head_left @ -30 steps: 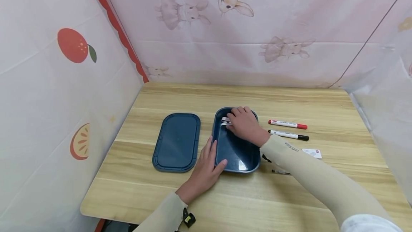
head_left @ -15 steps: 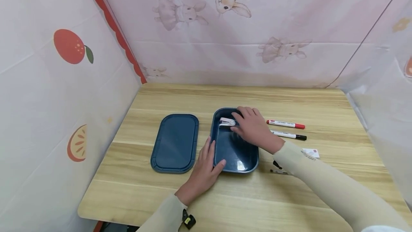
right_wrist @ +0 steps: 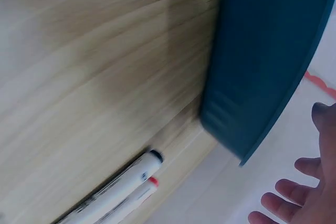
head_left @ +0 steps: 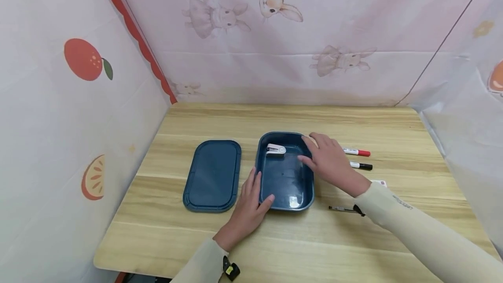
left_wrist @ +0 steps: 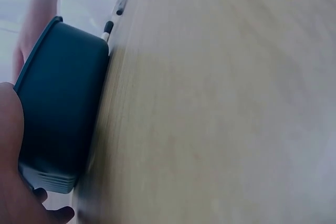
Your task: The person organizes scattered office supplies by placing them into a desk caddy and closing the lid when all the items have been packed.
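Note:
A deep blue rectangular box (head_left: 287, 178) stands uncovered on the table. Inside, near its far left corner, lies a small white-and-black stapler (head_left: 276, 150). My left hand (head_left: 246, 206) rests against the box's left side, fingers straight and thumb at the near left corner; the left wrist view shows this hand (left_wrist: 10, 156) beside the box wall. Over the right rim hovers my right hand (head_left: 328, 158), fingers spread and holding nothing. In the right wrist view its loosely bent fingers (right_wrist: 296, 192) are apart from the box.
Left of the box lies its matching blue lid (head_left: 212, 176). To the right are a red marker (head_left: 358, 152), a black marker (head_left: 361, 166), a small white item with a red mark (head_left: 379, 183), partly hidden by my arm, and a pen (head_left: 341, 209). Printed curtains surround the table.
My right hand has let go of the stapler inside the box and moved right, out over the rim. The stapler stays in the box. My left hand has kept its place.

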### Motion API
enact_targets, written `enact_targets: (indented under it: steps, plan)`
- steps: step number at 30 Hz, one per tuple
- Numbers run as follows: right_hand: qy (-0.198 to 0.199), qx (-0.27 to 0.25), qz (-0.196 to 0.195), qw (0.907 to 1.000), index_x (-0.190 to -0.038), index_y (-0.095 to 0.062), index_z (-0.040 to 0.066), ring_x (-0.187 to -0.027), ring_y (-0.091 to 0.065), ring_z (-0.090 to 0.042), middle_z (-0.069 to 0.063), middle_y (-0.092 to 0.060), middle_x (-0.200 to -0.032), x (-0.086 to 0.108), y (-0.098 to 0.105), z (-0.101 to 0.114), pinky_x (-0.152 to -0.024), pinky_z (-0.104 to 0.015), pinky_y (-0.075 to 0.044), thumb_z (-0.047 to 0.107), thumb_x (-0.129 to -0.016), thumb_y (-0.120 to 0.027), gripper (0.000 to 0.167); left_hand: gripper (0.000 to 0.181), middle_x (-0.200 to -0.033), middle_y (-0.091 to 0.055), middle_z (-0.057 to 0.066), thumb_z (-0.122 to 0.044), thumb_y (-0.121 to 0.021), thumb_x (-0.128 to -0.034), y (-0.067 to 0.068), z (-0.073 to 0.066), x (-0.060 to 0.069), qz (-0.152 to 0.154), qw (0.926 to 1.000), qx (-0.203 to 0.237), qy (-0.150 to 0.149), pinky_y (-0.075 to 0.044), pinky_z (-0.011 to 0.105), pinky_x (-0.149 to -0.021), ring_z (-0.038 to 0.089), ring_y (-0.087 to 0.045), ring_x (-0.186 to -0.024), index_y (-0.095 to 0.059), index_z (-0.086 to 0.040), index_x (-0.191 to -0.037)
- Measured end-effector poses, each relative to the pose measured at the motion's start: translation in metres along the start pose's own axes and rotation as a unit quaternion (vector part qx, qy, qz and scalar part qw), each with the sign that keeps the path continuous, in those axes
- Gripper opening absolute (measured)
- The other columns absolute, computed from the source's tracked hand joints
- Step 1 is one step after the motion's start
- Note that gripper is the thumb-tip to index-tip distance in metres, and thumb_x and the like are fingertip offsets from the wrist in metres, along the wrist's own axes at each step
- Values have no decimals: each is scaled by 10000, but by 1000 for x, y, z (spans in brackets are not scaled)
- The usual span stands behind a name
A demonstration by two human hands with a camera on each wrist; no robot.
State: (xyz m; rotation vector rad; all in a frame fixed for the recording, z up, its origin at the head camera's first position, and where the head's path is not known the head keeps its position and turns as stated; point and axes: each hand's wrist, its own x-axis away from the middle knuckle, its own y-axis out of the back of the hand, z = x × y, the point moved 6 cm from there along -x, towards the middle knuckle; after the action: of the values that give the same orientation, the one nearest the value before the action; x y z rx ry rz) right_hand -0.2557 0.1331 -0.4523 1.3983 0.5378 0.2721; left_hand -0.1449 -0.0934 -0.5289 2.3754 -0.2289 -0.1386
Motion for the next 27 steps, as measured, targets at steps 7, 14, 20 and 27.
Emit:
enact_targets:
  steps: [7, 14, 20, 27]
  plan:
    - [-401, -383, 71, 9984, -1517, -422, 72, -1381, -386, -415, -224, -426, -1494, 23, 3, -27, -1084, -613, -355, 493, -1003, -559, 678, 770, -1712, 40, -3, -496, -480, -1040, -2, 3, 1, -21, 9999, 115, 54, -234, 651, -1161, 275, -72, -1563, -87, -212, -1639]
    - [-646, -415, -20, 9970, -1486, -451, 59, -1340, -418, -438, -241, -453, -1450, 44, 4, -50, -1040, -618, -386, 441, -989, -607, 646, 766, -1713, 37, 3, -482, -488, -1041, -2, 3, 0, -34, 9998, 188, 28, -241, 658, -1152, 265, -68, -1564, -83, -229, -1639]
    - [-868, -363, 102, 9955, -1483, -445, 36, -1306, -426, -465, -263, -457, -1426, 61, 0, -68, -1013, -635, -384, 481, -1015, -543, 653, 765, -1705, 73, -68, -480, -492, -1040, -2, 4, 0, -29, 9997, 211, 97, -241, 652, -1155, 260, -66, -1563, -93, -221, -1639]
    - [-1030, -371, 134, 9939, -1475, -446, -5, -1289, -432, -480, -287, -466, -1407, 82, -2, -83, -1001, -641, -390, 485, -1032, -506, 664, 763, -1707, 66, -52, -484, -487, -1041, -2, 2, -1, 3, 9998, 184, 69, -240, 651, -1156, 255, -52, -1564, -83, -235, -1638]
